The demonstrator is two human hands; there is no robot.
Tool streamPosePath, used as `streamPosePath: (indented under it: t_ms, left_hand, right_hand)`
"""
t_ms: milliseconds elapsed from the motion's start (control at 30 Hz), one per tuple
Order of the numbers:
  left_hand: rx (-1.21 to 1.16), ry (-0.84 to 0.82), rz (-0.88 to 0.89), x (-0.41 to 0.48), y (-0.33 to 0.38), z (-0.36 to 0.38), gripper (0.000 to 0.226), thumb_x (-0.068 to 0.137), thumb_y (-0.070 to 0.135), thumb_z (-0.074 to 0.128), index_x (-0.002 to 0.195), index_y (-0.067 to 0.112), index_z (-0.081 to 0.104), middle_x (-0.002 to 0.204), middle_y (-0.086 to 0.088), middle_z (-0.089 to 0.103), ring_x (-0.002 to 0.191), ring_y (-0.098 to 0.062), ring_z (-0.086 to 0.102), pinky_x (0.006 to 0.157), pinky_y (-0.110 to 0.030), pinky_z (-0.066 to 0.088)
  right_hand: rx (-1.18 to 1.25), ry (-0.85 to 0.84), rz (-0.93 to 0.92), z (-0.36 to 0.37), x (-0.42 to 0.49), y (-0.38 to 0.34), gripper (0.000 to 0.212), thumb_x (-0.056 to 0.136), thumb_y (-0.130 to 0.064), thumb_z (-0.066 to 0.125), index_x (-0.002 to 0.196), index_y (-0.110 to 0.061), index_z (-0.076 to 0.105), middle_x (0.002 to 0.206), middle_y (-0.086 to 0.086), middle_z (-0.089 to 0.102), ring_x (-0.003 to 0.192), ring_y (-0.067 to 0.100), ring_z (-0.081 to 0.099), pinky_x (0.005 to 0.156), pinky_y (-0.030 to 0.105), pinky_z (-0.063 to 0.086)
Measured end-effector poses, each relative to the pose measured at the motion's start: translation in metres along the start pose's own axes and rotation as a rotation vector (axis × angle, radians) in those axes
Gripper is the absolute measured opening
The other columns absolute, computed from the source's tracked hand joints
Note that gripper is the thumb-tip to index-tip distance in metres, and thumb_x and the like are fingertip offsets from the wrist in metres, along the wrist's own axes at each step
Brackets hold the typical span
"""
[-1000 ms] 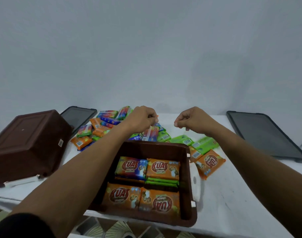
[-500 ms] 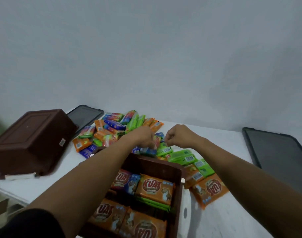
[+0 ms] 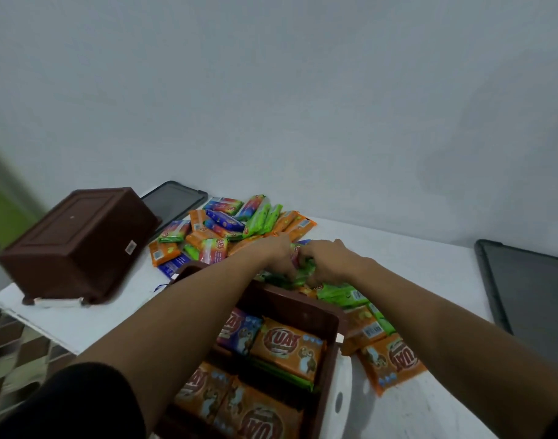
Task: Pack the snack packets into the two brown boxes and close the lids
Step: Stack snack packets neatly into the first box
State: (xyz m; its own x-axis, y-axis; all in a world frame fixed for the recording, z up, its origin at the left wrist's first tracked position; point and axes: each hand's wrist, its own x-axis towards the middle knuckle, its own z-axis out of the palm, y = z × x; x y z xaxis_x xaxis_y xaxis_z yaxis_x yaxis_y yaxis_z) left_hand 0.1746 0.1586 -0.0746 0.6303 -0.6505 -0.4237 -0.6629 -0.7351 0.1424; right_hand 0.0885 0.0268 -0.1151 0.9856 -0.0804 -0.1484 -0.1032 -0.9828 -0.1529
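An open brown box (image 3: 330, 324) sits right in front of me with several orange and purple snack packets (image 3: 287, 346) lying inside. Beyond its far wall is a loose pile of snack packets (image 3: 230, 223), orange, green and blue. My left hand (image 3: 279, 251) and my right hand (image 3: 330, 259) are both down in the pile just past the box, side by side, fingers curled around green packets (image 3: 303, 270). A second brown box (image 3: 78, 245) lies upside down at the left of the white table (image 3: 429, 280).
A dark lid (image 3: 173, 202) lies behind the overturned box, another dark lid (image 3: 531, 289) at the table's right edge. Loose orange and green packets (image 3: 391, 362) lie right of the open box. The table's left edge drops to a patterned floor (image 3: 14, 359).
Both hands have dropped from above the pile down into the packets and closed together on them. My view has swung left and tilted, so the open box sits lower in frame.
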Motion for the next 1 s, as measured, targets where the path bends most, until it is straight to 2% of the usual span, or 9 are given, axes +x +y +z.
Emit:
streamPosePath:
  t_ms: [167, 300, 433, 533, 667, 733, 833, 933, 1000]
  left_hand:
    - [-0.171, -0.026, -0.018, -0.003, -0.001, -0.013, 0.050, 0.084, 0.016, 0.074, 0.124, -0.002, 0.050, 0.101, -0.012, 0.064, 0.085, -0.027, 0.067, 0.063, -0.038, 0.055]
    - [-0.159, -0.003, 0.007, -0.009, -0.010, -0.020, 0.031, 0.089, 0.006, 0.063, 0.118, 0.005, 0.051, 0.097, -0.006, 0.057, 0.082, -0.020, 0.058, 0.063, -0.033, 0.054]
    - [-0.221, -0.002, 0.040, -0.013, -0.017, -0.021, 0.024, 0.088, 0.000, 0.054, 0.111, 0.007, 0.050, 0.102, -0.010, 0.056, 0.085, -0.020, 0.051, 0.071, -0.034, 0.044]
    - [-0.317, 0.043, 0.054, -0.021, -0.018, -0.026, 0.018, 0.088, -0.003, 0.047, 0.103, 0.007, 0.048, 0.094, -0.009, 0.050, 0.077, -0.018, 0.045, 0.065, -0.033, 0.038]
    - [-0.465, 0.070, 0.079, -0.031, -0.027, -0.034, 0.026, 0.087, 0.000, 0.051, 0.112, 0.005, 0.050, 0.093, -0.008, 0.049, 0.075, -0.016, 0.045, 0.062, -0.030, 0.036]
    - [-0.522, 0.087, 0.098, -0.032, -0.033, -0.036, 0.031, 0.084, 0.006, 0.057, 0.115, 0.008, 0.053, 0.103, -0.009, 0.054, 0.086, -0.019, 0.050, 0.071, -0.034, 0.042]
    - [-0.568, 0.105, 0.158, -0.036, -0.043, -0.040, 0.018, 0.088, 0.020, 0.064, 0.100, 0.010, 0.055, 0.105, -0.008, 0.057, 0.092, -0.021, 0.054, 0.078, -0.037, 0.044]
    - [-0.629, 0.100, 0.230, -0.039, -0.054, -0.043, 0.016, 0.091, 0.020, 0.068, 0.092, 0.009, 0.055, 0.103, -0.005, 0.057, 0.092, -0.018, 0.054, 0.080, -0.035, 0.043]
    - [-0.665, 0.090, 0.254, -0.041, -0.063, -0.046, 0.016, 0.090, 0.017, 0.071, 0.099, 0.007, 0.062, 0.109, -0.002, 0.061, 0.099, -0.018, 0.059, 0.090, -0.036, 0.046]
  right_hand:
    - [-0.059, -0.028, -0.055, 0.002, 0.001, 0.007, 0.053, 0.075, -0.042, 0.079, 0.124, -0.029, 0.062, 0.118, -0.004, 0.064, 0.108, 0.022, 0.059, 0.093, 0.042, 0.032]
    - [-0.007, -0.033, -0.101, 0.001, 0.000, 0.008, 0.052, 0.079, -0.036, 0.078, 0.127, -0.021, 0.066, 0.121, 0.005, 0.064, 0.108, 0.027, 0.061, 0.087, 0.036, 0.049]
    - [0.085, 0.001, -0.123, -0.003, -0.007, 0.011, 0.040, 0.086, -0.032, 0.071, 0.123, -0.017, 0.070, 0.107, 0.008, 0.071, 0.087, 0.023, 0.061, 0.072, 0.031, 0.046]
    - [0.163, 0.059, -0.124, -0.011, -0.011, 0.012, 0.028, 0.089, -0.022, 0.066, 0.115, -0.014, 0.074, 0.091, 0.008, 0.070, 0.073, 0.018, 0.053, 0.066, 0.029, 0.037]
    - [0.282, 0.105, -0.047, -0.012, -0.019, 0.014, 0.020, 0.096, -0.018, 0.057, 0.087, -0.005, 0.069, 0.079, 0.005, 0.064, 0.064, 0.016, 0.050, 0.064, 0.031, 0.041]
    - [0.334, 0.125, 0.038, -0.011, -0.023, 0.017, 0.025, 0.099, -0.021, 0.051, 0.089, -0.006, 0.068, 0.087, 0.006, 0.067, 0.073, 0.019, 0.056, 0.071, 0.035, 0.045]
    - [0.401, 0.144, 0.136, -0.022, -0.034, 0.016, 0.029, 0.105, -0.026, 0.042, 0.102, -0.008, 0.064, 0.099, 0.004, 0.064, 0.087, 0.021, 0.058, 0.079, 0.036, 0.048]
    - [0.593, 0.217, 0.222, -0.041, -0.048, 0.002, 0.024, 0.106, -0.020, 0.036, 0.089, -0.007, 0.047, 0.084, 0.003, 0.049, 0.070, 0.015, 0.044, 0.062, 0.027, 0.040]
    - [0.702, 0.292, 0.281, -0.053, -0.056, -0.008, 0.026, 0.105, -0.019, 0.035, 0.082, -0.011, 0.043, 0.077, 0.001, 0.044, 0.063, 0.012, 0.040, 0.054, 0.025, 0.036]
